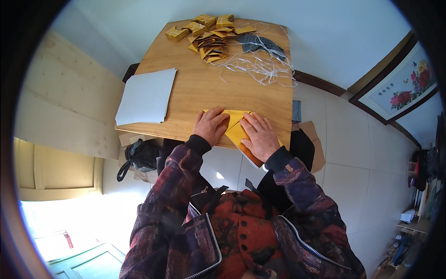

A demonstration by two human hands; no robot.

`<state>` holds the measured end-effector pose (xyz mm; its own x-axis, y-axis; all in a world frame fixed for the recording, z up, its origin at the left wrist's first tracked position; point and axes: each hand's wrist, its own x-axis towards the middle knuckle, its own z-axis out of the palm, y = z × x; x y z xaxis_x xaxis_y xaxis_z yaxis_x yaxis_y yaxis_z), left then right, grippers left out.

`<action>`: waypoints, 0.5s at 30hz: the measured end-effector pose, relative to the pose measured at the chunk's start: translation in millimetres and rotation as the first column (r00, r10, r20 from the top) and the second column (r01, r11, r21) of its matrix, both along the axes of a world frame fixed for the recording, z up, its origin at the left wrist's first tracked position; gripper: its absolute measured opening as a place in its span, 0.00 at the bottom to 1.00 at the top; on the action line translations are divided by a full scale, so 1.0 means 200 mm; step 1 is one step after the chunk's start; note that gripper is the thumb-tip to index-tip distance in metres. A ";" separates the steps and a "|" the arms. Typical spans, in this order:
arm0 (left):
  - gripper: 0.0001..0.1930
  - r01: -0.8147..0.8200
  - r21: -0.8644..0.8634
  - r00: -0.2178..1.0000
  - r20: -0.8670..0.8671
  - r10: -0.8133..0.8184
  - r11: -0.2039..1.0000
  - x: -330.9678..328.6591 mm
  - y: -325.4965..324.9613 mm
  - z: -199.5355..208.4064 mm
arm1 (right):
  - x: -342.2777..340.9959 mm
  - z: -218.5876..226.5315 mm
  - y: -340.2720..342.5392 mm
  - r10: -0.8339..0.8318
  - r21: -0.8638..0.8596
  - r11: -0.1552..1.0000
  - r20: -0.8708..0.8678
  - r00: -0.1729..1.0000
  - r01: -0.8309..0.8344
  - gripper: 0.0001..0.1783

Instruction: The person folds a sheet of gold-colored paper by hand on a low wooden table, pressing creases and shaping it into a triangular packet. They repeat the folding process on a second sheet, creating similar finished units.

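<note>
At the near edge of the wooden table lies a partly folded sheet of golden-yellow paper (236,132), with slanting creases and one corner hanging over the edge. My left hand (212,125) rests on its left part, fingers bent a little and pressing down. On the right part my right hand (260,136) lies flat with its fingers stretched out. Neither hand grips anything; both palms hide some of the paper. Farther away on the table are loose folded golden paper pieces (209,45) and several tied bundles (196,29) of the same paper.
A stack of white sheets (146,97) lies at the table's (195,83) left side. White plastic strings (267,69) and a grey cloth-like piece (261,44) are at the far right. A black plastic bag (141,156) stands below the left edge; cardboard (313,144) is at the right.
</note>
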<state>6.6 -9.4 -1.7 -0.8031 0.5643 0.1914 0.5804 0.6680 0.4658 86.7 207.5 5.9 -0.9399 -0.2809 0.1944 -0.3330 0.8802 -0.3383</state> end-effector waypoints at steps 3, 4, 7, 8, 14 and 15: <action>0.18 -0.102 0.003 0.994 -0.050 0.102 0.995 0.06 0.03 0.00 | 0.03 0.03 0.07 -0.113 -0.017 0.993 0.017 0.993 0.113 0.29; 0.18 -0.129 0.014 0.989 -0.064 0.130 0.992 0.09 0.04 0.00 | 0.05 0.03 0.09 -0.165 -0.035 0.985 0.039 0.985 0.167 0.29; 0.20 -0.203 -0.020 0.976 -0.079 0.201 0.979 0.16 0.07 0.00 | 0.10 0.06 0.13 -0.253 -0.006 0.967 0.048 0.966 0.254 0.29; 0.21 -0.214 -0.046 0.974 -0.085 0.210 0.976 0.17 0.08 0.01 | 0.11 0.06 0.14 -0.261 0.029 0.965 0.034 0.965 0.260 0.30; 0.21 -0.221 -0.055 0.972 -0.087 0.216 0.974 0.17 0.08 0.01 | 0.03 0.11 0.04 -0.126 0.068 0.990 -0.015 0.992 0.126 0.31; 0.21 -0.220 -0.043 0.973 -0.084 0.215 0.975 0.17 0.08 0.00 | 0.00 0.10 -0.01 -0.033 0.023 0.999 -0.099 0.995 0.036 0.32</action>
<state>40.2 7.1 -1.3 -0.8914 0.3886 0.2334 0.4517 0.8043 0.3860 87.4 206.0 26.2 -0.9256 -0.2544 0.2801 -0.3330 0.8993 -0.2836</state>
